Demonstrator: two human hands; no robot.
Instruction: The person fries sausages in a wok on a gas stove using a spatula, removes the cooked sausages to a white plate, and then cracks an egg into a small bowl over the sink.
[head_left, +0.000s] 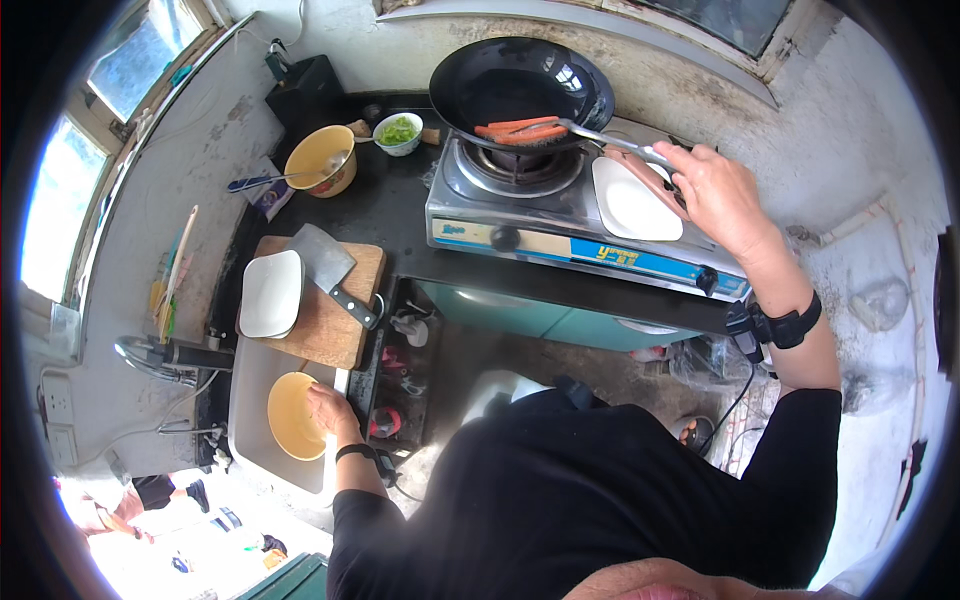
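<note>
My right hand grips the metal handle of a cooking utensil over the right side of the gas stove. Its far end touches long orange-red pieces, which look like sausages, at the near side of a black wok. Small bubbles show around them. The wok sits on the left burner. Far to the left, my left hand holds the right rim of a yellow bowl in the sink, fingers over its inner side. What the bowl contains is hard to tell.
A cleaver and a white dish lie on the wooden cutting board over the sink. A white dish rests on the gas stove. Behind stand a yellow basin and a bowl of chopped greens. A person is at lower left.
</note>
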